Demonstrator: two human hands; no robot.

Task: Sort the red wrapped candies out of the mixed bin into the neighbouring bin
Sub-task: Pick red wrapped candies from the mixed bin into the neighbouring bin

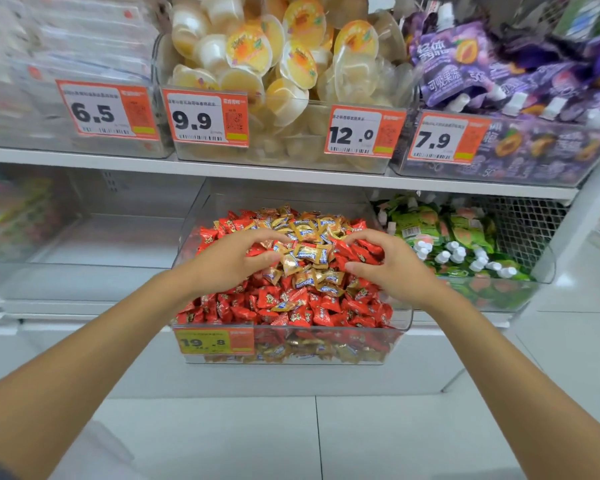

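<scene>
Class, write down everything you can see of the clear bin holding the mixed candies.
The mixed bin is a clear plastic tub with rounded corners on the lower shelf. Red candies and gold candies heap it. A price label sits front-left. The left hand and right hand reach into the heap, fingers curled.

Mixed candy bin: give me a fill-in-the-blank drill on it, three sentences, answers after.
1. Amid the red candies in the mixed bin sits a cluster wrapped in ____.
2. The yellow price tag on its front reads ____.
3. The bin on the right holds ____ pouches with white caps.
Answers: gold; 19.8; green.
</scene>
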